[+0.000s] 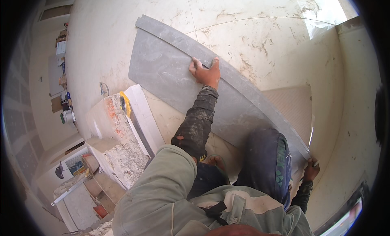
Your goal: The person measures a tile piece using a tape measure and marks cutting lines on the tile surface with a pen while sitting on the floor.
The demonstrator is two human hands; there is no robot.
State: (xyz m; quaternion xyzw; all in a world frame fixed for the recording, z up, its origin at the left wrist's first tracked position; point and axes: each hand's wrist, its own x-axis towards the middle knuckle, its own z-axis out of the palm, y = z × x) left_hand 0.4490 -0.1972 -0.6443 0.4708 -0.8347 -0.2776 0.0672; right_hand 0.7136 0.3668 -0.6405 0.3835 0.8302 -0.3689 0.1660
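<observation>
A long grey tile slab [174,79] lies slanted across the middle, with a narrow raised strip [243,81] running along its far edge. My left hand [206,75] grips this strip near its middle, thumb and fingers bent at the edge. Down at the slab's right end, my right hand [312,170] has its fingers closed on the corner; part of that hand is hidden. My bent knee [264,163] in dark trousers is against the slab's near side.
Beyond lies a dusty pale tiled floor [162,4]. A ribbed-back tile [290,104] sits under the slab's right part. To the left are a broken masonry edge [126,154], a yellow-handled tool [125,104] and a white board [144,116]. A wall [359,93] rises on the right.
</observation>
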